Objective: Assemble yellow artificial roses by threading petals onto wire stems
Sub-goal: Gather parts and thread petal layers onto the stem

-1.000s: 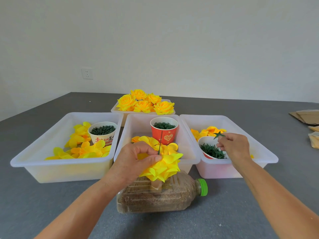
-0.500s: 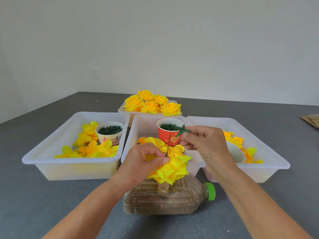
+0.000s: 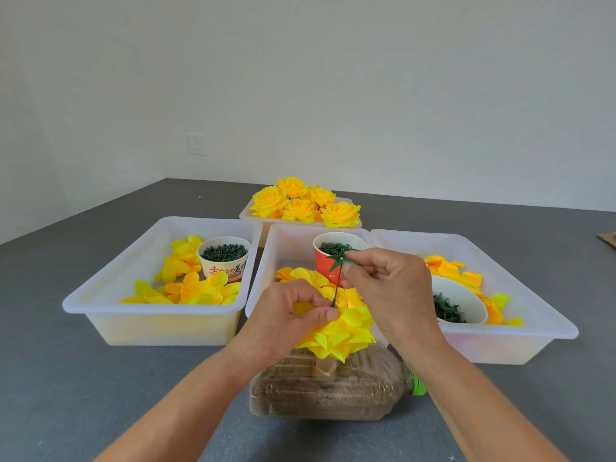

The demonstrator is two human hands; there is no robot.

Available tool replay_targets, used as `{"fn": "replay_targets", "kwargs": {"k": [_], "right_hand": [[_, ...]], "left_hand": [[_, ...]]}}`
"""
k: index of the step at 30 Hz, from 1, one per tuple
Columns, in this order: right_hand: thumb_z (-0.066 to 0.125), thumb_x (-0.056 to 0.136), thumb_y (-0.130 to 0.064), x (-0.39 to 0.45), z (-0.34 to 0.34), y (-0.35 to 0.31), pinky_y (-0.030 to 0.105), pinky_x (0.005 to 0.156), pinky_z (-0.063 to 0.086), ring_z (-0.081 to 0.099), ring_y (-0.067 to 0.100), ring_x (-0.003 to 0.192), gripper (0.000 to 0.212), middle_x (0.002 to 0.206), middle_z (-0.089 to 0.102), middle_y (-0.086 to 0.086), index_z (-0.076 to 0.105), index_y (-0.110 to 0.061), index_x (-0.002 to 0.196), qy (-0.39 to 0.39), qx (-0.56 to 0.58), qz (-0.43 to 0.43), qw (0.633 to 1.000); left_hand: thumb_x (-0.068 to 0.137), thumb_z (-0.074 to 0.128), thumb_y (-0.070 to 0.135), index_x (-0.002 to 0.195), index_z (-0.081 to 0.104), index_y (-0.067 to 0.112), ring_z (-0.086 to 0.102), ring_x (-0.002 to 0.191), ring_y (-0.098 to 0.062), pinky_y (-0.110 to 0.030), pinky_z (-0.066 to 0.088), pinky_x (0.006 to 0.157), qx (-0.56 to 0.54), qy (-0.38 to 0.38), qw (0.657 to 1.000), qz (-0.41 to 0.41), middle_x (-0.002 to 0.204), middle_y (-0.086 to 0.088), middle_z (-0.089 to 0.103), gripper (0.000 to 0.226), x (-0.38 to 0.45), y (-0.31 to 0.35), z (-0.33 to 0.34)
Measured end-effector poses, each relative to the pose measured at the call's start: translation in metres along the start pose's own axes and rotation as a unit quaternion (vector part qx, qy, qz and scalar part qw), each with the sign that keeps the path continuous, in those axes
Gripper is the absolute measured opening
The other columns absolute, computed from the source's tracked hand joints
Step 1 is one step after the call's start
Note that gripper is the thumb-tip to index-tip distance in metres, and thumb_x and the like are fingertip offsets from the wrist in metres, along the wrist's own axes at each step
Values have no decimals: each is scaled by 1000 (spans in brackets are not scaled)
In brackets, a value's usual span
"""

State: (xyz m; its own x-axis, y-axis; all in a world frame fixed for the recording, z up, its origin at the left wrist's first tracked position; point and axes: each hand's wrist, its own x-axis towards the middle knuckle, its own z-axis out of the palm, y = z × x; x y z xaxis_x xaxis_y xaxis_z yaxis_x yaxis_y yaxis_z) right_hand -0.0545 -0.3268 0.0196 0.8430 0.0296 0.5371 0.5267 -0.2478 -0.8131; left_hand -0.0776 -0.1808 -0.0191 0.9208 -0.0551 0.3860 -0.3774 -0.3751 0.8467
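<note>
Since a second ago the right hand (image 3: 390, 288) has come across from the right-hand tray, carrying a small green plastic star-shaped calyx (image 3: 340, 260) pinched in its fingertips, now at the top of the thin green wire stem (image 3: 337, 286). The left hand (image 3: 290, 316) grips the half-built yellow fabric rose (image 3: 340, 331) at the stem's base, above a clear plastic bottle filled with brown grain (image 3: 333, 391) lying on its side. Behind stands the red paper cup of green parts (image 3: 325, 265) in the middle white plastic tray (image 3: 276, 248).

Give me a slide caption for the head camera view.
Right hand threads green calyx onto wire stem while left hand holds yellow rose.
</note>
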Motion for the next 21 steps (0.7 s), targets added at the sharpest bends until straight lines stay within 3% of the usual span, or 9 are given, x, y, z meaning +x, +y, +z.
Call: {"fn": "replay_targets", "kwargs": {"k": [3, 9, 12, 21], "right_hand": [[70, 78, -3, -4, -1, 1, 15, 64, 53, 67, 3, 63, 26, 64, 67, -18, 71, -28, 83, 8, -17, -30, 999], [71, 79, -4, -8, -2, 6, 15, 62, 49, 62, 8, 65, 13, 70, 70, -6, 76, -13, 88, 32, -92, -145, 985], [67, 79, -8, -9, -3, 8, 27, 60, 52, 62, 15, 62, 8, 72, 70, 2, 74, -7, 81, 40, -170, -235, 956], [58, 82, -7, -13, -9, 19, 33, 48, 48, 59, 30, 54, 19, 61, 63, 10, 67, -4, 65, 42, -332, -392, 857]], "left_hand": [[77, 73, 17, 67, 64, 25, 55, 73, -2, -18, 44, 71, 6, 3, 1000, 4, 74, 10, 62, 16, 0, -1, 0], [77, 73, 18, 67, 64, 24, 58, 76, -7, -22, 46, 73, 5, 4, 1000, 1, 76, 7, 63, 15, 0, 0, 0], [78, 73, 18, 68, 65, 24, 57, 76, -4, -20, 46, 73, 8, 4, 1000, -2, 76, 8, 63, 14, 0, 0, 0], [77, 73, 16, 70, 66, 20, 55, 73, -2, -14, 44, 70, 1, 4, 1000, -10, 75, 8, 62, 11, -1, 2, 1]]}}
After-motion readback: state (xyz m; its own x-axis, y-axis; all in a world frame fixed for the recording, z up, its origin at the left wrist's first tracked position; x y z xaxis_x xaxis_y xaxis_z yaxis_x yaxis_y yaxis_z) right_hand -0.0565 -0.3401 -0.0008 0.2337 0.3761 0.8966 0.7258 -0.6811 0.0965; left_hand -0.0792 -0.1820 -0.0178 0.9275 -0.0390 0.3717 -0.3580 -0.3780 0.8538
